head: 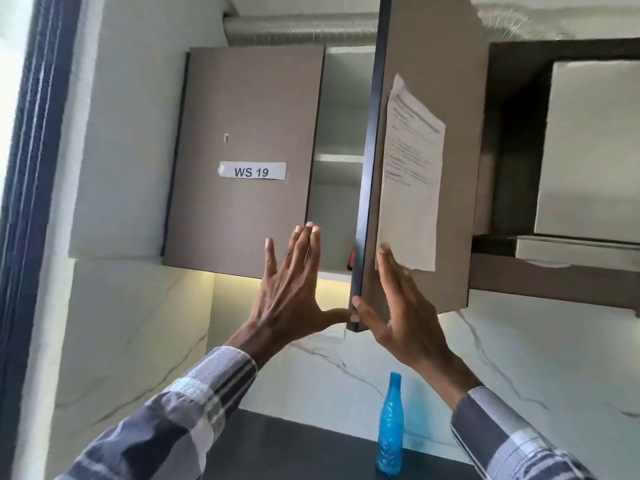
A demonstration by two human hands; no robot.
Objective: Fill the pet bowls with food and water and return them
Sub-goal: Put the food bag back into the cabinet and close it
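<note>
No pet bowl is in view. A blue plastic water bottle (390,424) stands on the dark counter (294,445) below. Above it hangs a brown wall cabinet. Its left door (242,209), labelled "WS 19", is closed. The right door (429,168) stands ajar with a sheet of paper (412,174) stuck to it. My right hand (398,306) lies flat on that door's outer face near the bottom corner, thumb hooked round its dark edge. My left hand (294,282) is raised with straight, spread fingers before the gap, holding nothing.
Inside the cabinet I see a white shelf (339,157) and a sliver of something red (351,259) low down. A ribbed silver duct (301,29) runs above. A dark hood housing (554,150) sits to the right. White marble wall (519,368) backs the counter.
</note>
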